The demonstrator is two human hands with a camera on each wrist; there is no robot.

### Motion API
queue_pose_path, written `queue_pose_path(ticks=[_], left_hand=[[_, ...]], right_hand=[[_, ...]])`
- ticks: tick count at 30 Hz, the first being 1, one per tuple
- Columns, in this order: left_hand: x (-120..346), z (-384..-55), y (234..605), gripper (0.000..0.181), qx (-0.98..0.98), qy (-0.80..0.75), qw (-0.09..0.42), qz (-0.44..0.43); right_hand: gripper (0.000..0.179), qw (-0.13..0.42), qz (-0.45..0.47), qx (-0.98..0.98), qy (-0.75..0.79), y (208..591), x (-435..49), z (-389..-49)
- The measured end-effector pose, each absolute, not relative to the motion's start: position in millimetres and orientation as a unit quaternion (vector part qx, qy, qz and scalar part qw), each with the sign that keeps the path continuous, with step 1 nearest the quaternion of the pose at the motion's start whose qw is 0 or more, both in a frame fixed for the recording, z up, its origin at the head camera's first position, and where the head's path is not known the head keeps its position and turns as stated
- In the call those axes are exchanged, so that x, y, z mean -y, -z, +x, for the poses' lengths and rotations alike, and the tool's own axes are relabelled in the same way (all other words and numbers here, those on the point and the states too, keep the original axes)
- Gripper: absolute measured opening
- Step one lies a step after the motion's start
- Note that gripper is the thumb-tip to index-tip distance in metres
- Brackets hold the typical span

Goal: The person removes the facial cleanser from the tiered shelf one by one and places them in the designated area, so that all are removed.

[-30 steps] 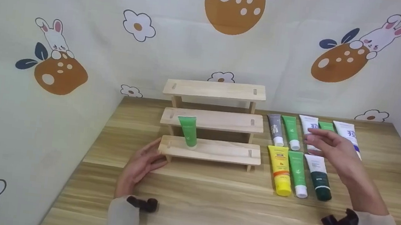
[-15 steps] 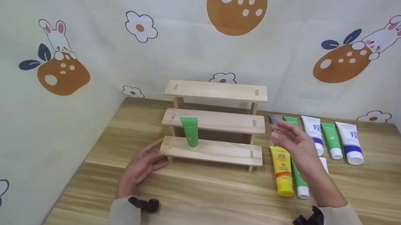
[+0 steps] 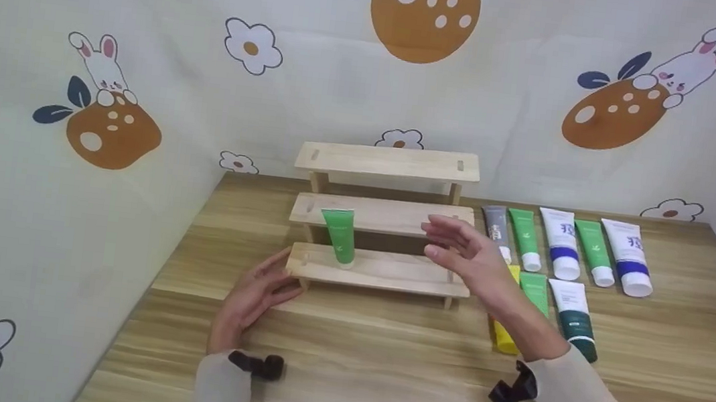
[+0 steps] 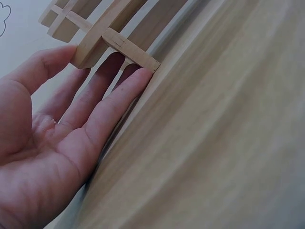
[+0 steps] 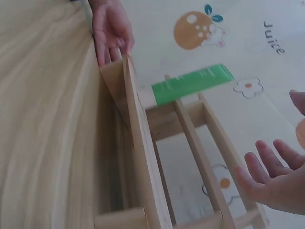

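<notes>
A three-step wooden display stand (image 3: 390,274) is on the table. One green tube (image 3: 340,236) stands cap-down on its lowest step, left of the middle, leaning slightly. My left hand (image 3: 258,294) rests against the stand's left end; in the left wrist view the thumb touches the lowest board's corner, and the little finger touches the leg (image 4: 131,50). Fairly straight fingers extend under the board. My right hand (image 3: 476,262) hovers in front of the stand's right end, holding nothing, fingers extended and thumb apart.
Right of the stand lie two rows of tubes: a grey one (image 3: 496,227), green ones (image 3: 524,237), white ones with blue bands (image 3: 559,241), a white and dark-green one (image 3: 574,317). My right arm partly covers a yellow tube (image 3: 504,336). A patterned cloth (image 3: 317,88) hangs behind.
My right hand has moved left from above the tubes to the stand's right end, uncovering the back row. My left hand and the standing green tube keep their places.
</notes>
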State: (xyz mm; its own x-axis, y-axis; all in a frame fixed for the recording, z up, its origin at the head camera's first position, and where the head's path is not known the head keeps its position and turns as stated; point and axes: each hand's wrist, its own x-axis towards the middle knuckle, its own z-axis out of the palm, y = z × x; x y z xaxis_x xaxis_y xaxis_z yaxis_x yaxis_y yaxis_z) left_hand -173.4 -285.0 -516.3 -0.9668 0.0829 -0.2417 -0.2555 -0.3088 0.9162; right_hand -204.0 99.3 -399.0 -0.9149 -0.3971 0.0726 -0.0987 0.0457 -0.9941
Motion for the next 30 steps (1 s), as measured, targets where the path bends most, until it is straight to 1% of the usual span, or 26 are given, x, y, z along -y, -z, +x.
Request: queue_pose_path(ticks=[3, 7, 10, 14, 20, 26, 30], left_hand=[[285, -174, 516, 0.061, -0.582, -0.803, 0.105, -0.075], [284, -174, 515, 0.062, -0.586, -0.800, 0.108, -0.072], [284, -174, 515, 0.062, -0.590, -0.798, 0.105, -0.070], [284, -173, 516, 0.061, -0.590, -0.798, 0.106, -0.066], [285, -174, 518, 0.061, -0.583, -0.803, 0.109, -0.061], [285, -174, 519, 0.062, -0.584, -0.803, 0.103, -0.056], [284, -175, 519, 0.061, -0.579, -0.807, 0.102, -0.057]], right_hand=[[0.059, 0.108, -0.185, -0.708, 0.673, 397, -85, -201], [0.060, 0.086, -0.188, -0.712, 0.671, 396, -68, -201], [0.062, 0.087, -0.188, -0.720, 0.662, 397, -57, -205], [0.062, 0.111, -0.171, -0.716, 0.667, 399, -43, -210], [0.057, 0.155, -0.128, -0.671, 0.714, 410, -22, -219], [0.054, 0.162, -0.110, -0.659, 0.726, 419, -4, -220], [0.051, 0.158, -0.105, -0.660, 0.727, 421, 4, -221]])
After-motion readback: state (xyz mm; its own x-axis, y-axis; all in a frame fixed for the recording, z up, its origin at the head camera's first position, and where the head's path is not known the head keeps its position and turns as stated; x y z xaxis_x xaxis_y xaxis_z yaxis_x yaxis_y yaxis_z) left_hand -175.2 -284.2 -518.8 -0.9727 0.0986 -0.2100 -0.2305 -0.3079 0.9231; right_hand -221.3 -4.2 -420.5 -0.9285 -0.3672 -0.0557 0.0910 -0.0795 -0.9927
